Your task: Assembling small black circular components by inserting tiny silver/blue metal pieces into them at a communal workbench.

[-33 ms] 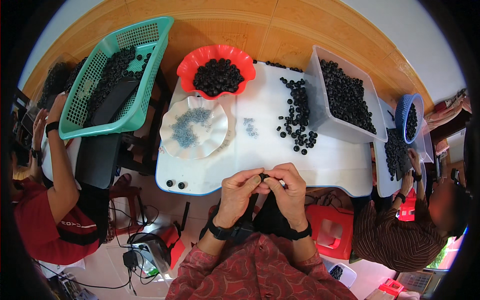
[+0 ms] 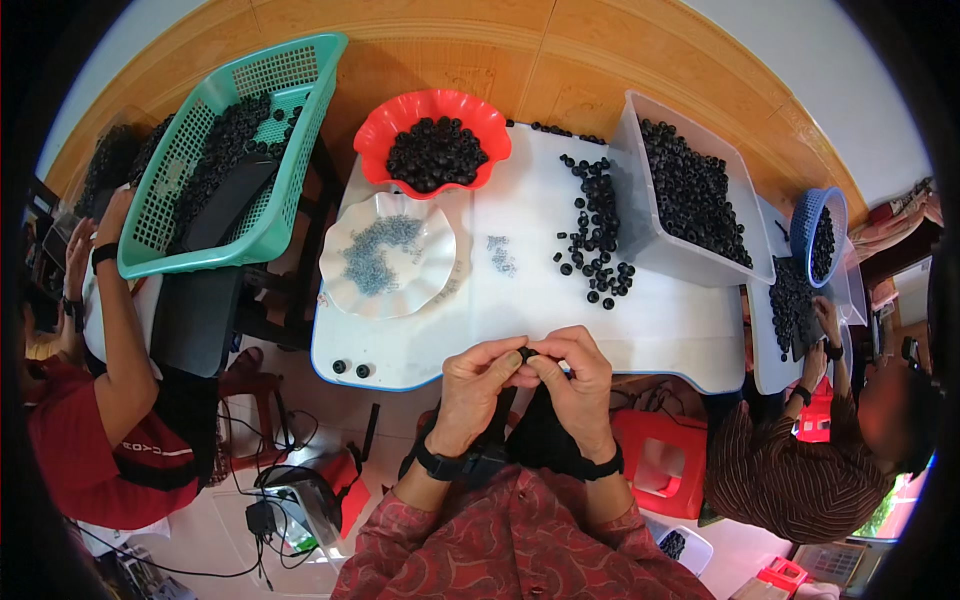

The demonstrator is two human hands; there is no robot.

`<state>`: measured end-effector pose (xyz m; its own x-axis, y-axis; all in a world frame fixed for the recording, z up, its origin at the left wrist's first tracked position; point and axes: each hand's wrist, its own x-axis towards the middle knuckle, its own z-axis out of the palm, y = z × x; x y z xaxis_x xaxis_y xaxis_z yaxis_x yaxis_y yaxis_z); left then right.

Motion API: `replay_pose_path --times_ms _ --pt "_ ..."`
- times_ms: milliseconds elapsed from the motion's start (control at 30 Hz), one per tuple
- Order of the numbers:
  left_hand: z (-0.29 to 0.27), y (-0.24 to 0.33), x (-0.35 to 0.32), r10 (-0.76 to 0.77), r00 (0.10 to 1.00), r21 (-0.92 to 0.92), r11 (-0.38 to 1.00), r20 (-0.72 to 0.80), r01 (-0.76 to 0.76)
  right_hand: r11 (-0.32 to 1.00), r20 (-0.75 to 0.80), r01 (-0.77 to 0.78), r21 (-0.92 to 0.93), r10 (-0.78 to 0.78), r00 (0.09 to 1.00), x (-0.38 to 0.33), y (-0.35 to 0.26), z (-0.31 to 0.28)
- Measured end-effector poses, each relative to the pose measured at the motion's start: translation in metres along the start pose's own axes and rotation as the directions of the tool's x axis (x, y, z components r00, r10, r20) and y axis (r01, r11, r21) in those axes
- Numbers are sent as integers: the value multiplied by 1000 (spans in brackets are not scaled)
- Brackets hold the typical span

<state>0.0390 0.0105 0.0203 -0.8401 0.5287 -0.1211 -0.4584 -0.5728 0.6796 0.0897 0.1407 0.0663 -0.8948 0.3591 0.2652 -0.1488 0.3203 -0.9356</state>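
Over the front edge of the white table [image 2: 500,330], my two hands meet around one small black round part [image 2: 527,354]. My left hand [image 2: 478,385] pinches it between thumb and fingers from one side. From the other side my right hand [image 2: 575,375] grips it the same way; the fingers cover most of it. Two more black parts [image 2: 351,369] lie at the table's front left. Ahead of my hands is a small scatter of tiny clear pieces [image 2: 501,256], and farther right a loose spread of black parts [image 2: 597,215].
A white wavy plate [image 2: 440,278] holds tiny clear pieces. Behind it stands a red bowl [image 2: 503,140] of black parts. A translucent bin [image 2: 640,225] stands right, a green basket [image 2: 335,60] left. People work at both sides. A red stool [image 2: 660,450] is beside me.
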Motion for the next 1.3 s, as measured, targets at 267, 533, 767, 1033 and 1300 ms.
replay_pose_path --times_ms 267,533,767,1033,1300 --pt "7 12 -5 -61 995 61 996 -75 66 979 53 49 -197 -39 998 0 -12 -1" --pt "9 9 -2 -58 995 212 974 -78 73 953 78 102 -285 -83 993 -4 -8 3" --pt "7 6 -1 -100 992 147 983 -82 112 955 42 30 -294 -18 999 -9 -3 4" --pt "0 6 1 -75 997 32 997 0 75 997 -83 66 34 -63 995 -13 1 7" --pt "-6 14 -1 0 992 -239 971 129 31 994 -2 37 107 -37 999 -17 -12 18"
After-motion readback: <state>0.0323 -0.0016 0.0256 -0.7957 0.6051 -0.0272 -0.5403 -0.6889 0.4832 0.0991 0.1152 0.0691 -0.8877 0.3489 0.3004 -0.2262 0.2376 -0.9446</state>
